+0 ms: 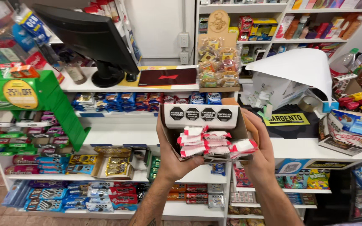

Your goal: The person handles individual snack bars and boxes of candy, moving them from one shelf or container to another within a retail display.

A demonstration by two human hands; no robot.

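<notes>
Cardboard box (pixel 202 119) of red-and-white bars (pixel 214 144) sits above the shelves, our left hand (pixel 170 157) and right hand (pixel 260 152) both clasping its sides; tilted forward, bars could slide out.

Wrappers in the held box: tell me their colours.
White with red ends, seen in the head view: the wrappers lie in the open box.

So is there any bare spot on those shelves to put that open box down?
The white shelf left of the box, under the blue packets, is bare. So is a strip right of the right hand. The counter top by the monitor and the lower shelves are crowded. Both hands hold the box.
</notes>
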